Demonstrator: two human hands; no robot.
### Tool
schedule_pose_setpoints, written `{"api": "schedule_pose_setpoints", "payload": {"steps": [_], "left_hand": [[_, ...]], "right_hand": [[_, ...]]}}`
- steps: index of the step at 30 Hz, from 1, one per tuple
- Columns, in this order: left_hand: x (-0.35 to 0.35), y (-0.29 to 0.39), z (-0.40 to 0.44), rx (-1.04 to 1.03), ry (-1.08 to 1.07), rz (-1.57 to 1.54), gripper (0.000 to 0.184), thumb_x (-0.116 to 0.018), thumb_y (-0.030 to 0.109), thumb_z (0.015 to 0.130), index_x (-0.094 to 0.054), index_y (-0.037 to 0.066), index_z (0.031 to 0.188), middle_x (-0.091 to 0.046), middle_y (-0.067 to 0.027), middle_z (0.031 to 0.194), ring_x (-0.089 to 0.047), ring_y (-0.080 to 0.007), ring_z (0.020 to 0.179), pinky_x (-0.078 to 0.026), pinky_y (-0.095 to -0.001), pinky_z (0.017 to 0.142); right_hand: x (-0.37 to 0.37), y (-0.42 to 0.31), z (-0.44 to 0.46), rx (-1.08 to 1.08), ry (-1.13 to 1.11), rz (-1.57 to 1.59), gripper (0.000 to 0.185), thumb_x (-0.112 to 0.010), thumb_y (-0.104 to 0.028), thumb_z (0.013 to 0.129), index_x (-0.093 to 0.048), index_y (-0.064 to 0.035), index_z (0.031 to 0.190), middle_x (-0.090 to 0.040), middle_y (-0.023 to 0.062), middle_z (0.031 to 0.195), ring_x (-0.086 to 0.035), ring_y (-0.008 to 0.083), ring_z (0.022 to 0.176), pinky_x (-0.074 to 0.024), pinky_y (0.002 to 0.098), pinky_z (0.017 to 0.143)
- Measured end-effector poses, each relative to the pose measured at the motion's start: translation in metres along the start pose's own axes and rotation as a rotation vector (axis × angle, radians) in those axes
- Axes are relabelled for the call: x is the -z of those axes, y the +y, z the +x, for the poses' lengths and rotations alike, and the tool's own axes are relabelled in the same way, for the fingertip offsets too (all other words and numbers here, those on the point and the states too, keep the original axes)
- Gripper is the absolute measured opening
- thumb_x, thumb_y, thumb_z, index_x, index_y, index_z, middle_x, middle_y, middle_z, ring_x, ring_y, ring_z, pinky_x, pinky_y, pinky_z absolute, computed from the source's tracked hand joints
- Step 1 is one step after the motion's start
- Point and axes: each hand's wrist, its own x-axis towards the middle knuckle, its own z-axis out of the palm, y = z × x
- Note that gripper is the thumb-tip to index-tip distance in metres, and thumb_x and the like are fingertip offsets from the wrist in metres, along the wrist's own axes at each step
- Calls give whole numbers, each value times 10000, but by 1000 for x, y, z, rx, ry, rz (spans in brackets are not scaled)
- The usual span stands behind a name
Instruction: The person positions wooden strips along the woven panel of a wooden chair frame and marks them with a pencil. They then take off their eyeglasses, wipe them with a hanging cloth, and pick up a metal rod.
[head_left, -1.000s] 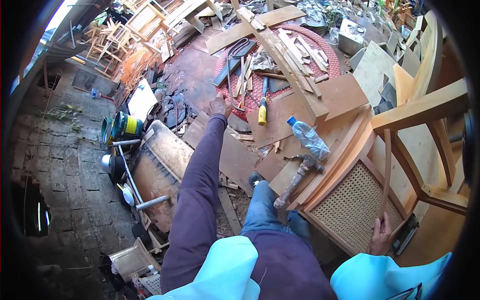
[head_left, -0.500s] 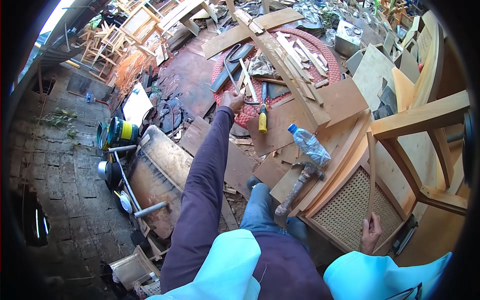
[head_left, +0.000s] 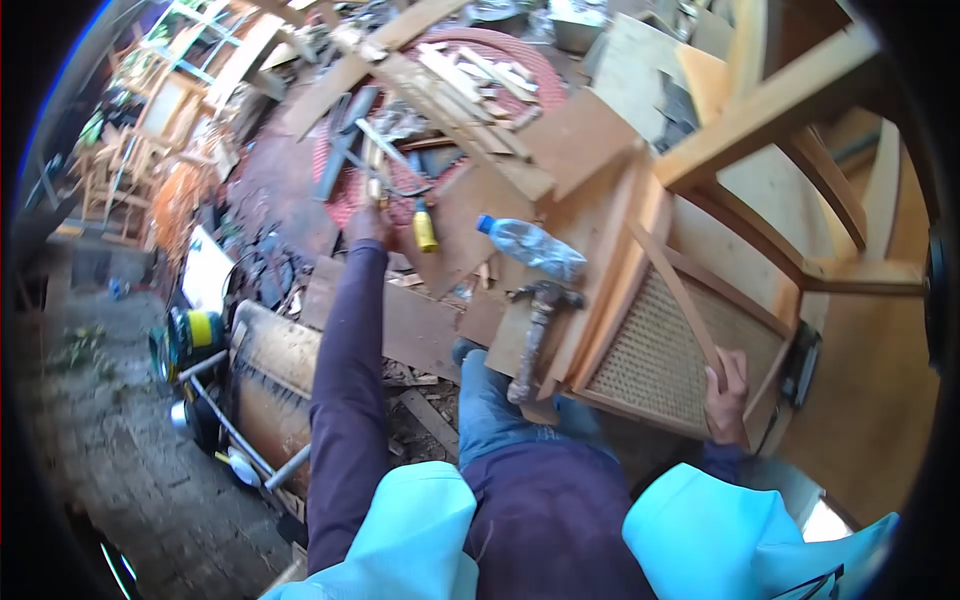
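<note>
My right hand (head_left: pixel 728 395) grips the lower end of a thin, slightly curved wooden strip (head_left: pixel 678 298), which slants across a woven cane panel (head_left: pixel 650 365) in a wooden frame. Far forward, my left hand (head_left: pixel 370 225) is closed at the edge of a round red mat (head_left: pixel 540 65). Something pale and narrow shows past its fingers, blurred beside a grey metal frame tool; its kind is unclear. Just right of that hand lies a yellow-handled tool (head_left: pixel 425 228). A hammer (head_left: pixel 540 335) and a blue-capped plastic bottle (head_left: pixel 535 247) rest on the boards between my hands.
A wooden chair frame (head_left: pixel 770 110) rises at the right. Long planks (head_left: pixel 450 110) and wood offcuts cover the mat. At the left lies a worn panel with metal legs (head_left: pixel 270 350), near a green bucket (head_left: pixel 190 335). Chair parts are piled at the far left.
The view has turned, shifting the scene leftward. The wooden strip, upright before, now leans left at its top, with my right hand still on it. My left hand stays near the tools.
</note>
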Motion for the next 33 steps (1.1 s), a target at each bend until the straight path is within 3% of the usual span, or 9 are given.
{"api": "schedule_pose_setpoints", "payload": {"steps": [4,5,8,12,16,18,21,23,33], "left_hand": [[28,-4,-13,50,-32,58,312,-620,235,914,-744,-14,1055,-748,-318,1033,-743,-485,952,-592,-535,891],[7,-44,-10,-60,73,-12,264,-627,204,927,-690,-34,1022,-753,-270,895,-757,-417,796,-617,-505,746],[40,-45,-63,218,-67,-940,83,-588,101,1051,-561,26,1073,-640,-81,825,-643,-132,589,-515,-293,458],[101,42,-167,71,-138,-1154,99,-488,-8,1046,-547,45,1105,-600,-36,961,-452,-50,638,-356,-212,535],[120,166,-257,125,-389,-1140,89,-622,180,1102,-614,91,1109,-556,40,838,-448,-24,646,-355,-199,575],[101,213,-288,-161,-515,-1072,123,-637,193,1104,-634,70,1094,-546,42,827,-444,-23,668,-356,-202,593],[94,282,-334,-392,-725,-960,128,-659,122,1076,-647,-6,1075,-619,-4,920,-573,-69,875,-478,-239,782],[96,319,-356,-450,-808,-894,155,-680,148,1060,-671,-6,1058,-632,-14,860,-572,-66,800,-487,-254,712],[65,355,-397,-539,-1107,-750,213,-603,193,1077,-686,0,1039,-705,-56,793,-621,-98,708,-501,-299,664]], "right_hand": [[4,-6,0,-16,41,-30,412,-699,85,852,-691,2,1255,-617,163,1083,-665,376,985,-536,415,866],[5,-6,-2,-32,34,-6,415,-704,84,848,-693,-1,1254,-615,160,1078,-667,368,974,-538,409,846],[6,11,-3,-19,53,5,430,-713,83,841,-701,-18,1259,-605,148,1063,-670,353,938,-543,403,800],[11,18,-13,-130,-14,51,424,-724,65,848,-701,-35,1260,-594,145,1087,-666,357,925,-547,414,808],[11,33,-6,15,119,91,379,-719,57,886,-683,-6,1258,-576,143,1096,-665,336,880,-550,407,813],[17,46,-6,28,196,188,280,-667,-3,992,-658,30,1270,-597,133,1065,-669,264,881,-548,386,812],[41,57,-17,-398,-20,681,326,-576,-101,1087,-620,77,1357,-628,109,1079,-642,201,943,-530,351,867],[47,65,-17,-427,60,1453,346,-559,-181,1113,-621,67,1345,-656,86,1046,-662,191,951,-547,359,846],[41,109,-27,-490,192,1762,378,-557,-184,1107,-609,85,1367,-669,110,1054,-637,228,956,-549,393,870]]}}
